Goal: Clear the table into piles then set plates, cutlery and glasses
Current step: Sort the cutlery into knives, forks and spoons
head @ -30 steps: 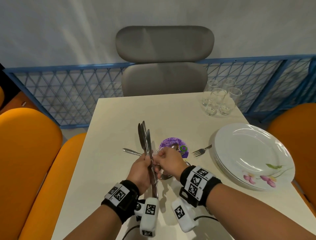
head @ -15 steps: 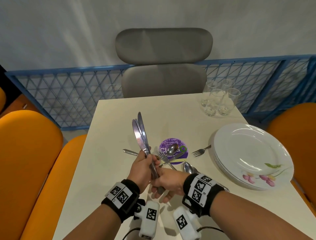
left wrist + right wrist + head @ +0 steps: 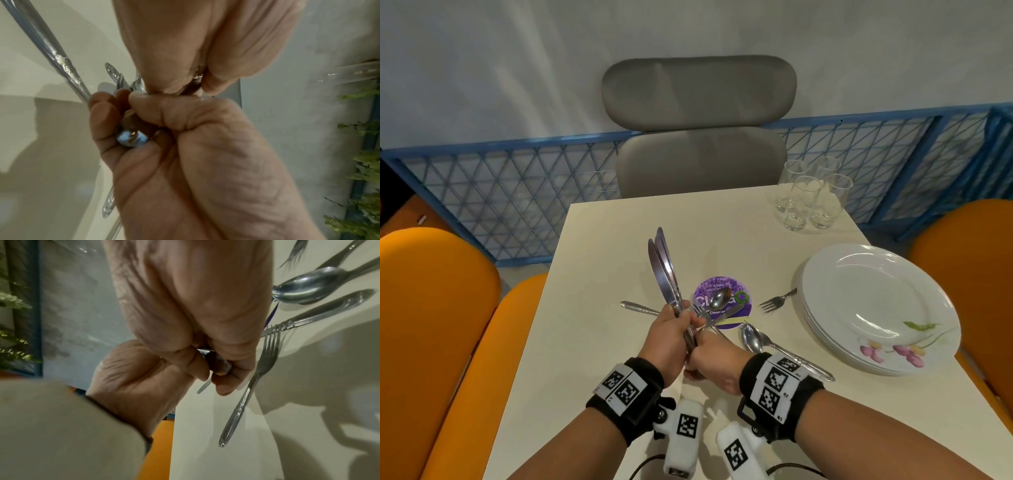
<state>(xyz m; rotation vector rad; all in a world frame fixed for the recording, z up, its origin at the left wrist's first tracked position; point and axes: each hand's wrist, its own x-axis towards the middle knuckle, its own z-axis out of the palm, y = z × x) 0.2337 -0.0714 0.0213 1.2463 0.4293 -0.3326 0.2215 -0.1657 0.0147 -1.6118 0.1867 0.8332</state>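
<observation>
Above the cream table (image 3: 599, 342), my left hand (image 3: 671, 329) grips a bundle of knives (image 3: 662, 270) by the handles, with the blades pointing up and away. Just below it, my right hand (image 3: 710, 358) curls round the handle ends. In the left wrist view, the left hand (image 3: 195, 48) is above and the right hand (image 3: 185, 146) wraps the knife butts (image 3: 131, 138). The right wrist view shows the right hand (image 3: 195, 296) closed on the handle ends (image 3: 218, 366), with the left hand (image 3: 133, 378) against it. Loose on the table lie a spoon (image 3: 719, 298) on a purple coaster (image 3: 743, 305), a second spoon (image 3: 753, 337) and a fork (image 3: 777, 301).
A stack of white flowered plates (image 3: 876, 308) stands at the right. Several clear glasses (image 3: 808, 195) stand at the far right corner. Another fork (image 3: 265, 356) lies under my hands, and a handle (image 3: 637, 306) pokes out at the left. A grey chair (image 3: 698, 137) and orange seats (image 3: 431, 325) ring the table.
My right hand has slid from beside the left hand's fingers down to the knife handle ends and closed on them. The knife bundle has tilted slightly left and risen.
</observation>
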